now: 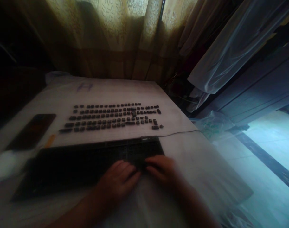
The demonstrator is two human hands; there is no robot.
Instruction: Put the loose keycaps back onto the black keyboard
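Your left hand [120, 177] and right hand [162, 166] meet over the right-hand end of a dark keyboard [82, 161], which lies across the near part of a pale-covered desk [192, 152] in dim light. Blur and shadow cover the grip of each hand: your left fingers lie bent close together and your right thumb and fingers point in toward them, but you cannot tell whether either is closed on anything. The keyboard's surface sinks into near-black, its near right corner is hidden behind your hands, and the pale lettering on its label [145, 138] is too smeared to read. Beyond it, loose black keycaps [130, 123] lie in rows, their markings too small to make out. A thin cable [177, 133] runs from near the keyboard's far edge toward the desk's right side. To your left, a dark phone-like slab [32, 131] lies beside an orange strip [49, 141], whose lower end meets the keyboard's edge, while a white shape [4, 164], cut off by the left border, is too blurred to name. Past the desk's right edge sits a translucent plastic bag [212, 125]; something greenish shows at it, whether contents or print you cannot tell. Patterned curtains [111, 25], cut off at the top, hang behind, and both your forearms leave view at the bottom.
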